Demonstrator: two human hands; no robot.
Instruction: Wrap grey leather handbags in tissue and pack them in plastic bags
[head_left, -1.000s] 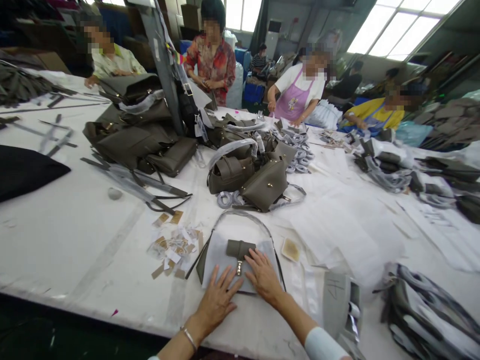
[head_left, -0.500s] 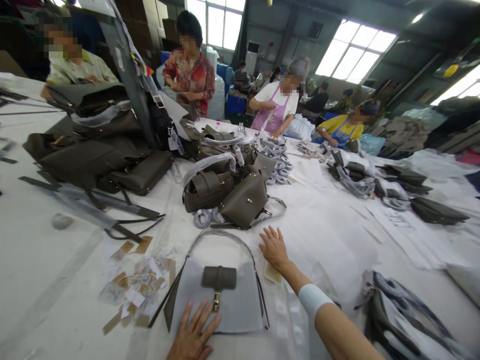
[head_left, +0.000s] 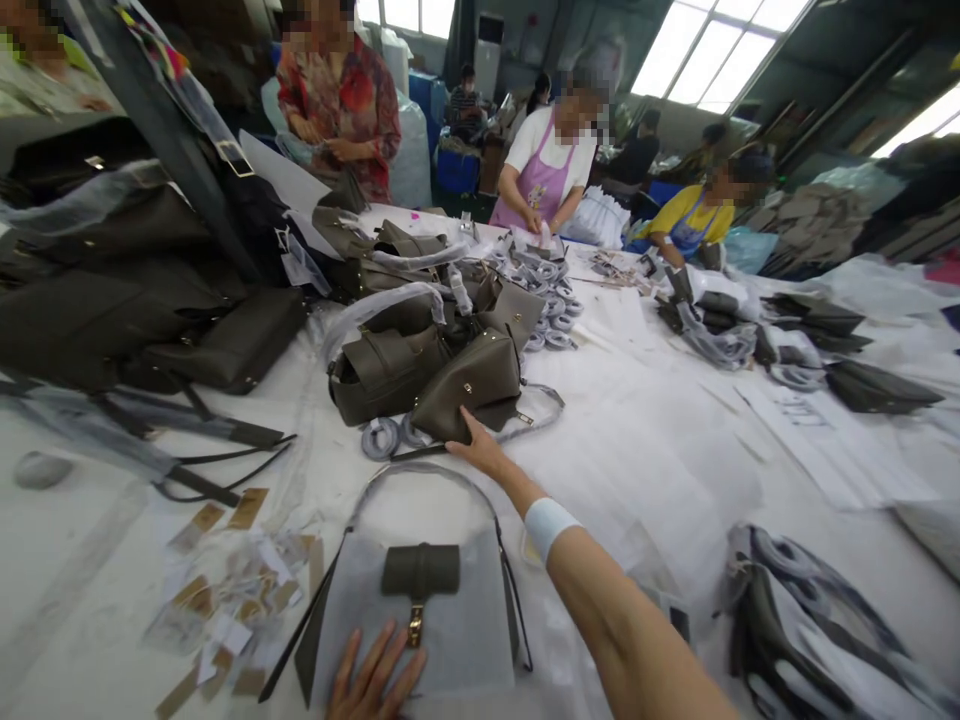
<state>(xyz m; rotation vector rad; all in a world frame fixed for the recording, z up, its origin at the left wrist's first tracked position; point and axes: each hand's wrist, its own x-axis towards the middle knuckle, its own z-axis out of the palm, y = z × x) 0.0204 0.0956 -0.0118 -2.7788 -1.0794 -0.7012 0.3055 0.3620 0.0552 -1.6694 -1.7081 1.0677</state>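
An olive-grey handbag (head_left: 420,568) lies in front of me, its front covered by a translucent grey sheet (head_left: 465,640) and its handle (head_left: 421,466) wrapped in clear film. My left hand (head_left: 375,675) rests flat on the lower front, beside the gold clasp (head_left: 415,625), with fingers spread. Beyond the handle, my right hand (head_left: 480,448) reaches to the base of another olive bag (head_left: 476,375), thumb and finger apart. A dark strap (head_left: 416,453) lies by its thumb; whether the hand touches the strap or the bag I cannot tell.
Tags and cards (head_left: 232,600) lie scattered at left, below a pile of bags (head_left: 90,310). Wrapped strap coils (head_left: 559,310) sit farther back. A bag (head_left: 795,630) lies at right. Across the table, a person in a purple apron (head_left: 544,180) and others work.
My right hand has moved forward and left from the bare tabletop to the base of the farther bag. My left hand stays on the near bag. The view has shifted.
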